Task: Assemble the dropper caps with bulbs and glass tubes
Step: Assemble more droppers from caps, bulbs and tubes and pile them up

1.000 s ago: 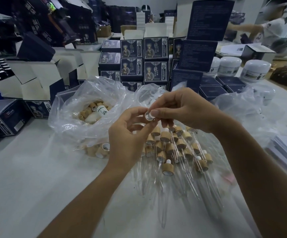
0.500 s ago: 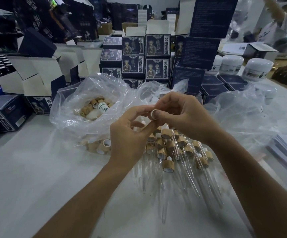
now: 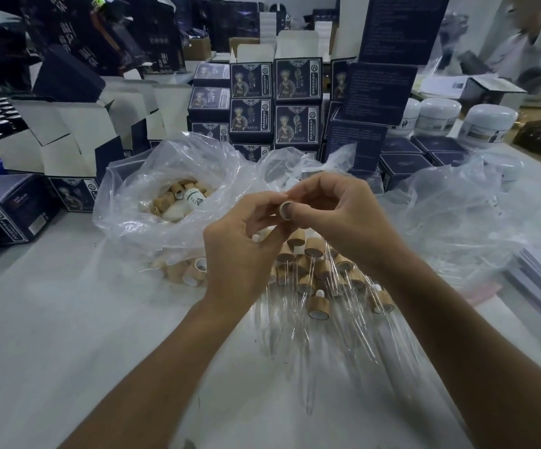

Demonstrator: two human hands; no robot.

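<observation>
Above the counter (image 3: 52, 335), left to right: the left hand (image 3: 236, 254) curls its grip round a white bulb (image 3: 256, 237) peeping out below its fingers, and its fingertips meet a wooden cap (image 3: 284, 210). The right hand (image 3: 340, 222) pinches that cap, thumb across its rim. The cap's round open end faces the camera, its axis running roughly toward the viewer. Both hands touch it, so neither is nearer. Finished droppers (image 3: 324, 286) lie beneath.

Bare table (image 3: 68, 335) lies left; stacked boxes (image 3: 275, 102) wall the rear.
</observation>
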